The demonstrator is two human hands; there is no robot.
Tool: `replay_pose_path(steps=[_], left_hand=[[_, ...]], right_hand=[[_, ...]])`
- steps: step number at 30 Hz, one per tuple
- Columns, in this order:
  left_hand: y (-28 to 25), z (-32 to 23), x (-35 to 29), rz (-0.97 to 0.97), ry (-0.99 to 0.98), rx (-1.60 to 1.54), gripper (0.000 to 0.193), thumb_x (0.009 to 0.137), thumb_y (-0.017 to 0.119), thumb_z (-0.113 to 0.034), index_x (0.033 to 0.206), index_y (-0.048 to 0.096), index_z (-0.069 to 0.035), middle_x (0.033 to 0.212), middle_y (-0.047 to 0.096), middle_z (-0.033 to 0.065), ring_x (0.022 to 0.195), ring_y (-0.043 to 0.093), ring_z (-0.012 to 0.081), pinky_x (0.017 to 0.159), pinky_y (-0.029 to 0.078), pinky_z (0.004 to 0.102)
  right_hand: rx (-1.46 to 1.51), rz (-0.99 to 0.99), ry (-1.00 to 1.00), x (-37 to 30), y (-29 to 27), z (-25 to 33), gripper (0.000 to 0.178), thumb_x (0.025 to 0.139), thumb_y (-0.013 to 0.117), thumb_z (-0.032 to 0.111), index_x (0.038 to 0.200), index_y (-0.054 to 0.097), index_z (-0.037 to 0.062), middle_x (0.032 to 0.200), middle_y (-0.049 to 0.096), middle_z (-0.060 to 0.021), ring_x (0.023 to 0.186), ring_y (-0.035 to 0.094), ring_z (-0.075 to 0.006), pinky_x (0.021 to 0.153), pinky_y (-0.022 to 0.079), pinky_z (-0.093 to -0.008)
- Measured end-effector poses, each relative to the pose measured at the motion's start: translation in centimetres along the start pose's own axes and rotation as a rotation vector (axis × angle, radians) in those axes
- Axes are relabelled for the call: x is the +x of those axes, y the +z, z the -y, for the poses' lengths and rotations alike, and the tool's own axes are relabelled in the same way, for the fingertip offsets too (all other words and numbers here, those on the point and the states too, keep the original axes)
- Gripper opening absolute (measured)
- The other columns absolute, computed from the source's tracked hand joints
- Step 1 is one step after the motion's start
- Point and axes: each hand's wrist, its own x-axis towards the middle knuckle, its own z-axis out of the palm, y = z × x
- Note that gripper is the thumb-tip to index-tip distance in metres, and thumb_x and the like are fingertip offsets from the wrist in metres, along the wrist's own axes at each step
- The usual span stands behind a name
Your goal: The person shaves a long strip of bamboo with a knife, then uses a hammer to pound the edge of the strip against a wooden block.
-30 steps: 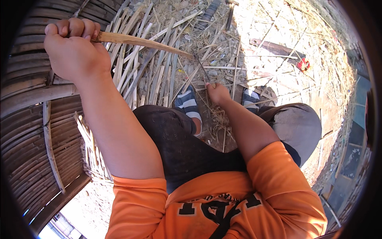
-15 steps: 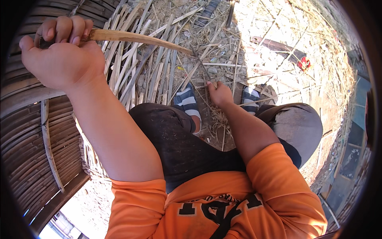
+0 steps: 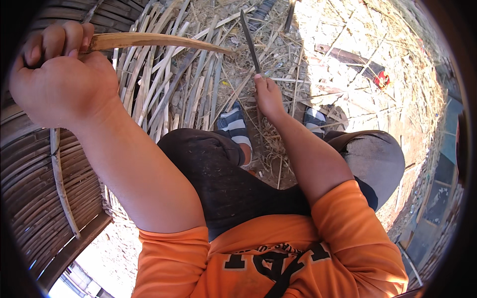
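Note:
My left hand (image 3: 69,82), raised at the upper left, is closed round one end of a pale bamboo strip (image 3: 159,40). The strip reaches rightward and tapers to a tip over the littered ground. In front of my knees, my right hand (image 3: 271,99) grips a knife (image 3: 250,42) by its handle, mostly hidden in the fingers. Its long dark blade points away from me and slightly left. The blade is just right of the strip's tip, with a small gap between them.
Many split strips (image 3: 149,82) lie piled below the held one. A slatted bamboo wall (image 3: 44,184) stands close on my left. On the sunlit straw at right lies a long brown flat object (image 3: 350,59) with a red end. My sandalled feet (image 3: 233,126) are between my knees.
The knife has swung up and away from the strip, its blade now pointing forward. My right hand has risen slightly. My left hand and the strip have shifted a little left.

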Motion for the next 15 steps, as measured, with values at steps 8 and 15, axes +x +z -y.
replay_pose_path(steps=[8, 15], left_hand=[[0.5, 0.8, 0.2, -0.01, 0.008, 0.083, 0.016, 0.092, 0.033, -0.019, 0.077, 0.03, -0.014, 0.059, 0.024, 0.0025, 0.056, 0.024, 0.0188, 0.066, 0.032, 0.0373], [-0.6, 0.9, 0.4, 0.036, 0.009, 0.063, 0.014, 0.091, 0.03, -0.018, 0.077, 0.031, -0.014, 0.059, 0.024, 0.0031, 0.056, 0.023, 0.019, 0.066, 0.031, 0.0372]], right_hand=[[-0.671, 0.041, 0.026, 1.3, 0.9, -5.6, 0.058, 0.101, 0.049, 0.048, 0.125, 0.059, -0.0036, 0.099, 0.071, -0.0285, 0.095, 0.068, -0.0469, 0.083, 0.052, -0.0481], [0.446, 0.408, 0.572, 1.3, 0.2, -2.7, 0.052, 0.102, 0.046, 0.057, 0.092, 0.055, 0.0067, 0.065, 0.057, -0.0043, 0.051, 0.054, -0.0199, 0.054, 0.047, -0.0383]])
